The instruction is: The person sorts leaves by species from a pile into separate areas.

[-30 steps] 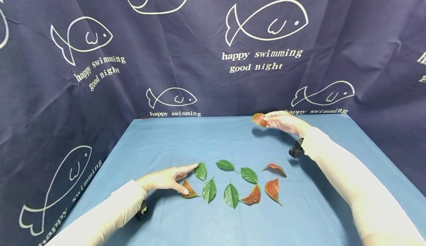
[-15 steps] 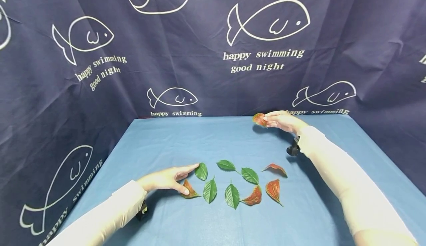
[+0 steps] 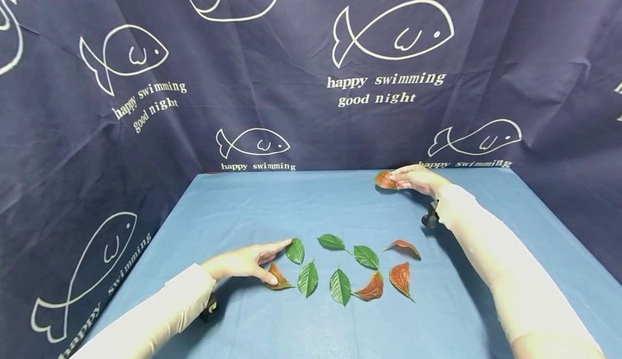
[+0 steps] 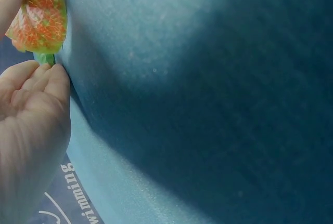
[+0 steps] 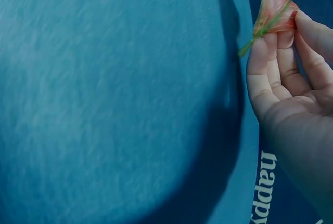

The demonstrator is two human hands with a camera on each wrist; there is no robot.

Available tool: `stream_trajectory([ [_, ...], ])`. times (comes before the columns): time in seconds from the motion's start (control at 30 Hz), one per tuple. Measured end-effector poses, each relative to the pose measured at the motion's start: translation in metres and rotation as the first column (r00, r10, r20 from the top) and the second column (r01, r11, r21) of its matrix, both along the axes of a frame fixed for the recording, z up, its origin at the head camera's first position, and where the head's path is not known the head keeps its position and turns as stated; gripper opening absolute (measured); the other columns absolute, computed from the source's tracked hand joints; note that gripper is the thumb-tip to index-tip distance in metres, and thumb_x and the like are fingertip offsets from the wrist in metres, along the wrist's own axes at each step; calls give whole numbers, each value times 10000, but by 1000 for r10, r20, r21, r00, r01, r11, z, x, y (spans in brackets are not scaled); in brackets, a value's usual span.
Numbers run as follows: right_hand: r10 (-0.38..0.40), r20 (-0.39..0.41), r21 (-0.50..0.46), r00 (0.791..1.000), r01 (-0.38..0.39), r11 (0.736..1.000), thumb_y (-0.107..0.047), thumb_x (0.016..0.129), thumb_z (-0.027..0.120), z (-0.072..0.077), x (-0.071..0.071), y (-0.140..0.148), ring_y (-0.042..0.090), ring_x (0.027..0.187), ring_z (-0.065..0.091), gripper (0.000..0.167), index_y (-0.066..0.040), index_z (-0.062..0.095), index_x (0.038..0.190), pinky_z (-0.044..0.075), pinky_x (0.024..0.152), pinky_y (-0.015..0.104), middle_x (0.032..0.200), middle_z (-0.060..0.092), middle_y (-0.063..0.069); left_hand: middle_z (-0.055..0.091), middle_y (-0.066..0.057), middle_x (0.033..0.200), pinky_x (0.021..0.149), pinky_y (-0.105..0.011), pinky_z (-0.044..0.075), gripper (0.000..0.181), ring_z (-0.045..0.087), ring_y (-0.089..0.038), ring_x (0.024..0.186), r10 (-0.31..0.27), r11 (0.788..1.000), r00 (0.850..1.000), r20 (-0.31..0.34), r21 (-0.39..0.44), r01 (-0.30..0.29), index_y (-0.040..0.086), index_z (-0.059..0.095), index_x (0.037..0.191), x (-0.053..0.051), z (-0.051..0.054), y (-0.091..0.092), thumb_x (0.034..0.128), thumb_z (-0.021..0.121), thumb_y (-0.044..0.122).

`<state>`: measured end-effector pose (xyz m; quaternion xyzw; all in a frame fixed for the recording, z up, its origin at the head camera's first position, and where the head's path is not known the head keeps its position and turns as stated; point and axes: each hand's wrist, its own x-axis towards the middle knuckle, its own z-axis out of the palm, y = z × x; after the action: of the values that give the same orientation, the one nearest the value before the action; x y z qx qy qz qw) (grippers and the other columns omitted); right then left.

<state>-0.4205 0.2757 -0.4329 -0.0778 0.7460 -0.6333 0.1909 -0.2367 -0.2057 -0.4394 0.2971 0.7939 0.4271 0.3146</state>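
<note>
Near the far edge of the table, my right hand (image 3: 417,178) pinches a red-orange leaf (image 3: 385,180) between thumb and fingers; the right wrist view shows this leaf (image 5: 276,11) with its green stem pointing down-left. My left hand (image 3: 245,261) lies low at the left of a group of leaves. Its fingertips touch a green leaf (image 3: 295,251), and its thumb rests on an orange leaf (image 3: 279,279). In the left wrist view, the orange leaf (image 4: 44,21) is beside the thumb, with a bit of the green leaf (image 4: 45,58) at the fingertips.
More green leaves lie mid-table, among them one (image 3: 308,279) and another (image 3: 340,286). To their right are red leaves, one flat (image 3: 400,278) and one curled (image 3: 404,248). A dark fish-printed curtain (image 3: 311,67) hangs behind the blue-covered table (image 3: 272,202).
My right hand and its red leaf have come down a little toward the table and slightly to the right. The left hand keeps its place on the leaves.
</note>
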Motion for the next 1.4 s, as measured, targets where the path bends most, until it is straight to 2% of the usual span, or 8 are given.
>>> stream_trajectory([
  [0.1, 4, 1, 37, 1000, -4, 999, -62, 958, 587, -2, 0, 2, 11, 819, 642, 105, -83, 659, 1031, 557, 796, 205, 853, 693, -138, 140, -110, 1626, 1200, -470, 206, 943, 149, -300, 1488, 4, 1000, 1000, -3, -4, -4, 84, 168, 1557, 0, 0, -1, 830, 766, 150],
  [0.3, 23, -12, 125, 1000, -22, 992, -110, 966, 588, -4, 3, 3, -1, 844, 632, 403, 114, 507, 1292, 554, 844, 231, 887, 680, -157, 127, -148, 1622, 1195, -497, 200, 939, 129, -347, 1483, -15, 1000, 1000, -13, 0, 15, 46, 156, 1552, 2, 2, -1, 838, 757, 144],
  [0.43, 29, -25, 138, 999, -25, 990, -100, 964, 589, -3, 4, 2, 16, 821, 642, 465, 173, 456, 1316, 564, 830, 233, 894, 687, -128, 129, -147, 1622, 1195, -493, 203, 938, 132, -344, 1483, -16, 1000, 1000, -20, 2, 16, 46, 158, 1552, 2, 2, -1, 838, 759, 145],
  [0.6, 47, -32, 148, 998, -42, 988, -103, 959, 598, -2, 3, 2, 31, 817, 646, 479, 188, 453, 1311, 565, 833, 235, 900, 694, -111, 130, -142, 1623, 1198, -474, 208, 938, 131, -333, 1485, -14, 1000, 1000, -21, 0, 14, 49, 159, 1552, 1, 1, -2, 837, 759, 139],
  [0.83, 87, -66, 217, 994, -70, 974, -129, 960, 602, -3, 4, 7, 17, 881, 636, 509, 201, 449, 1316, 554, 863, 237, 1014, 706, -44, 128, -123, 1626, 1204, -460, 197, 934, 134, -300, 1490, 1, 1000, 1000, -7, 4, -1, 54, 162, 1552, 2, 1, 0, 837, 756, 135],
  [0.97, 87, -62, 239, 994, -69, 969, -123, 954, 608, -2, 6, 11, -2, 873, 633, 496, 199, 467, 1303, 548, 862, 220, 973, 714, -75, 134, -115, 1626, 1208, -447, 198, 929, 141, -283, 1491, 9, 1000, 1000, -4, 4, -9, 62, 166, 1553, 3, 1, 0, 837, 754, 123],
  [1.13, 107, -59, 280, 993, -86, 956, -154, 956, 610, 1, 8, 12, -14, 904, 631, 494, 177, 488, 1303, 532, 916, 245, 1019, 720, -67, 138, -123, 1624, 1203, -461, 202, 926, 150, -299, 1488, 11, 1000, 1000, -9, 1, -11, 54, 170, 1551, 3, 3, 1, 837, 755, 128],
  [1.4, 94, -50, 262, 994, -78, 962, -161, 950, 624, -2, 7, 13, -29, 888, 629, 510, 176, 486, 1306, 535, 888, 214, 1017, 717, -76, 135, -111, 1627, 1204, -461, 199, 933, 142, -294, 1490, 4, 1000, 1000, -7, -4, -4, 65, 165, 1554, 2, 1, 0, 835, 757, 124],
])
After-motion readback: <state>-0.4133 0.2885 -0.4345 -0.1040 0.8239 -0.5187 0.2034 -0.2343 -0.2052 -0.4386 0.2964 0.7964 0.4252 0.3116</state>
